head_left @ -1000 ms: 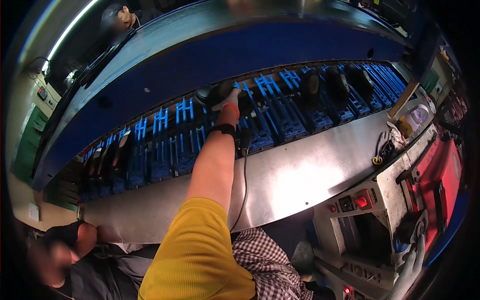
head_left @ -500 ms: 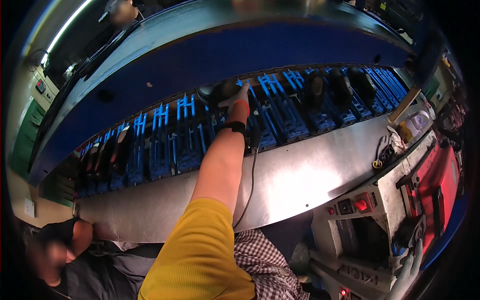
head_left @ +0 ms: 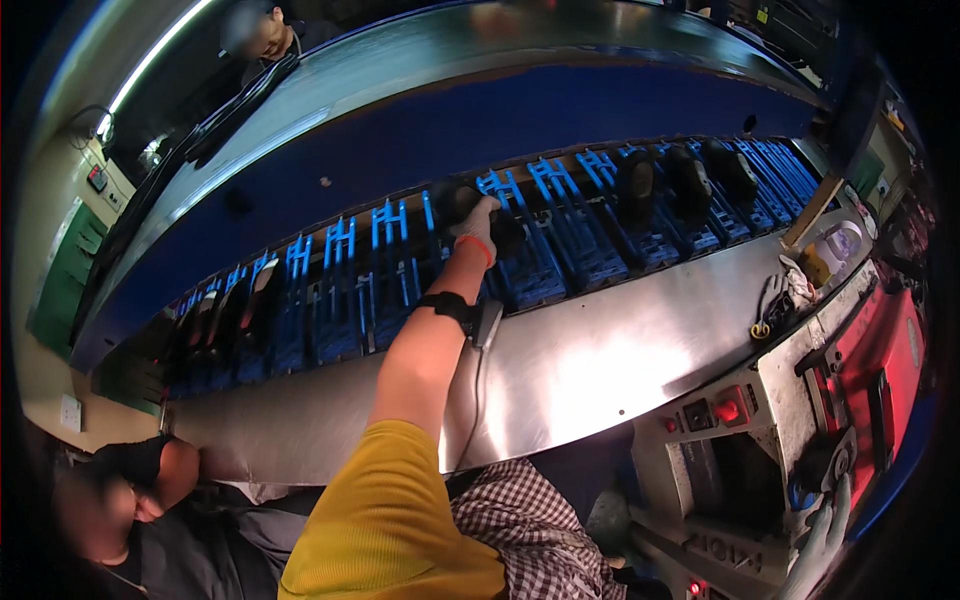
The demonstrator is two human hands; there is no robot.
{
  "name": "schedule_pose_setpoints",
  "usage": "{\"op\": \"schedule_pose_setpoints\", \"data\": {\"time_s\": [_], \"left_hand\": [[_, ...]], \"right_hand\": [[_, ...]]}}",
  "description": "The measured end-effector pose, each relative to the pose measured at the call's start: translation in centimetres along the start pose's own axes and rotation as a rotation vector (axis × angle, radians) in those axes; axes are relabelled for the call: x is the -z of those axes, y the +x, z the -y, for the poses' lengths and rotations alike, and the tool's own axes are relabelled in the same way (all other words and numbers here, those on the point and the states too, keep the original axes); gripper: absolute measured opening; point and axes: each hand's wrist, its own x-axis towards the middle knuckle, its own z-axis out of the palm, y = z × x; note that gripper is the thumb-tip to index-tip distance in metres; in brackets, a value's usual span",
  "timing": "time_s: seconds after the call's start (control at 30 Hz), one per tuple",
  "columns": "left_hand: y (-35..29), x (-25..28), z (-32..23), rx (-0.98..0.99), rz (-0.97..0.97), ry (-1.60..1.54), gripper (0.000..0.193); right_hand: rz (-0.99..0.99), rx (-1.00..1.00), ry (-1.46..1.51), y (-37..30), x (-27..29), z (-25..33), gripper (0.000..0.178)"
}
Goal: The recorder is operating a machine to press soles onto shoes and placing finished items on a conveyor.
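At the upper middle of the frame, your left hand (head_left: pixel 475 230), gloved, reaches onto a dark shoe (head_left: pixel 453 198) among the blue racks (head_left: pixel 605 262). The glove overlaps it, but you cannot tell from this view whether your fingers pinch it or merely rest there. Expect it to be light to moderate in weight, fairly stiff at the sole, softer above, perhaps slick; it should not be fragile. Best grip would be around the heel or along the sole's edges, sparing the upper. At lower right, your right hand (head_left: pixel 825 535) is beside a dark rounded piece (head_left: pixel 842 458) by the red machine (head_left: pixel 888 365); whether it grips is unclear.

Below the racks, a shiny metal ledge (head_left: pixel 300 430) spans the middle, with scissors (head_left: pixel 762 328) toward its right end. Above runs a dark blue panel (head_left: pixel 400 132). People appear at upper left (head_left: pixel 290 45) and lower left (head_left: pixel 215 540), under a bright tube light (head_left: pixel 155 62).
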Motion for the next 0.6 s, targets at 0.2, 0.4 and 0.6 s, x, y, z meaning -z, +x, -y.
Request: {"op": "schedule_pose_setpoints", "data": {"time_s": [0.2, 0.4, 0.6], "left_hand": [[-7.9, 9.3, -2.2, 0.368, 0.525, -0.248, 0.055], [-17.4, 14.0, 2.4, 0.484, 0.640, -0.444, 0.055], [-22.6, 16.6, 4.8, 0.277, 0.649, -0.105, 0.062]], "right_hand": [[-0.158, 0.308, -0.011, 2.3, -0.7, -2.1, 0.048], [-0.133, 0.366, 0.204, 2.7, -0.5, -4.4, 0.047], [-0.049, 0.178, 0.297, 2.9, -0.4, -4.2, 0.048]]}}
